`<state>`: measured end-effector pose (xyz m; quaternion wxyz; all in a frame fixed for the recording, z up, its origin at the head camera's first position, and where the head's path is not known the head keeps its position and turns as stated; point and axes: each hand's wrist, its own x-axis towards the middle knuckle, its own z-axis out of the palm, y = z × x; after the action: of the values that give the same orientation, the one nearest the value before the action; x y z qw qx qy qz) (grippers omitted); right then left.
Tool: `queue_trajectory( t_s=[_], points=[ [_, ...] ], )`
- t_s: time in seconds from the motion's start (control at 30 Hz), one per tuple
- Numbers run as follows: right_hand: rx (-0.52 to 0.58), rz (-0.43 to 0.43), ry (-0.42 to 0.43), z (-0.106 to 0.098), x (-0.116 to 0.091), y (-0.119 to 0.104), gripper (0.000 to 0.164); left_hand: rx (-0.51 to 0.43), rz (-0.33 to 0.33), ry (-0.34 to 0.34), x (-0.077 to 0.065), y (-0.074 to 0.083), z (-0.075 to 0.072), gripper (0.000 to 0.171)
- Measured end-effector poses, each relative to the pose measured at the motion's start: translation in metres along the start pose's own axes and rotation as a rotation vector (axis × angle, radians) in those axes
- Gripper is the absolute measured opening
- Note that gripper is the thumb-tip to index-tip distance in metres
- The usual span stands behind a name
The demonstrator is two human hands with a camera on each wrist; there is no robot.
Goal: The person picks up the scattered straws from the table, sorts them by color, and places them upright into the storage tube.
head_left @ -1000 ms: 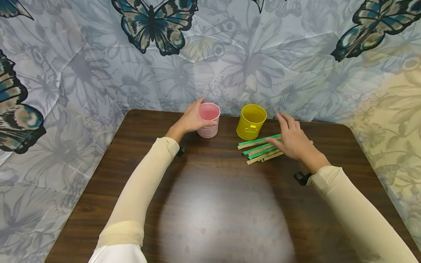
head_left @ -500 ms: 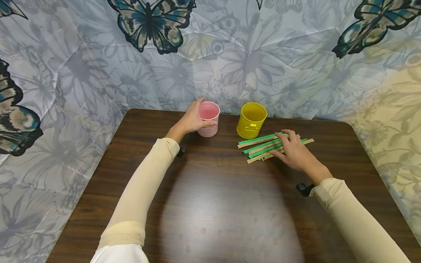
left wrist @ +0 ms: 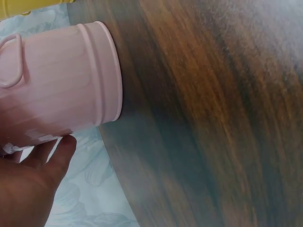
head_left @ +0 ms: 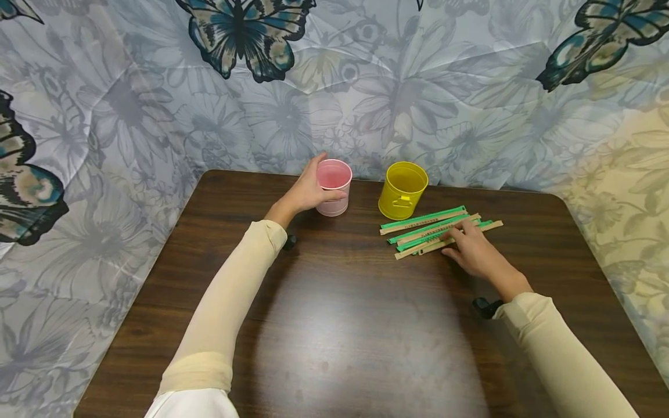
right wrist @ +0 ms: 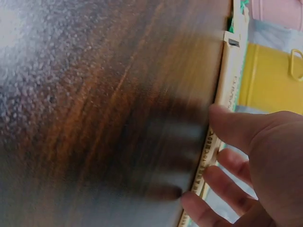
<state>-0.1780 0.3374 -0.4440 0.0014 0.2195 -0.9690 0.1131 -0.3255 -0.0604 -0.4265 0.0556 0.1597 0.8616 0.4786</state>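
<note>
A small pink pail (head_left: 333,187) stands upright at the back of the brown table. My left hand (head_left: 308,188) holds its left side, thumb across the front and fingers behind. In the left wrist view, fingers (left wrist: 60,158) touch the wall of the pail (left wrist: 57,80). Several slim green and tan paper-wrapped sticks (head_left: 428,231) lie in a loose pile right of centre. Over the pile's right part, my right hand (head_left: 475,249) has its thumb and fingers apart. In the right wrist view, the fingertips (right wrist: 218,113) touch or nearly touch the nearest printed tan wrapper (right wrist: 226,87).
A yellow pail (head_left: 402,191) with a small handle stands upright just behind the sticks, right of the pink one. The dark wooden table (head_left: 334,325) ends at the back against a floral butterfly cloth (head_left: 292,116).
My right hand has come down and toward the front edge of the sticks, its fingers drawing in. The left hand stays at the pink pail.
</note>
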Motion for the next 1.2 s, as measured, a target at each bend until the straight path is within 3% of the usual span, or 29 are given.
queue_trajectory(
  t_s=[0.13,0.63,0.9,1.2],
  points=[
    [0.005,-0.002,0.0,0.003,-0.001,0.002,0.021,-0.057,-0.011,0.013,-0.001,-0.001,0.003,0.119],
    [0.024,-0.026,0.006,0.004,0.002,0.009,0.008,-0.115,-0.054,0.017,-0.001,-0.001,0.002,0.118],
    [0.012,-0.117,0.097,0.006,-0.002,0.01,0.022,-0.165,-0.078,0.008,-0.002,-0.003,0.005,0.114],
    [0.019,-0.188,0.119,-0.001,0.004,0.005,0.02,-0.164,-0.085,0.038,-0.001,-0.007,0.004,0.111]
  ],
)
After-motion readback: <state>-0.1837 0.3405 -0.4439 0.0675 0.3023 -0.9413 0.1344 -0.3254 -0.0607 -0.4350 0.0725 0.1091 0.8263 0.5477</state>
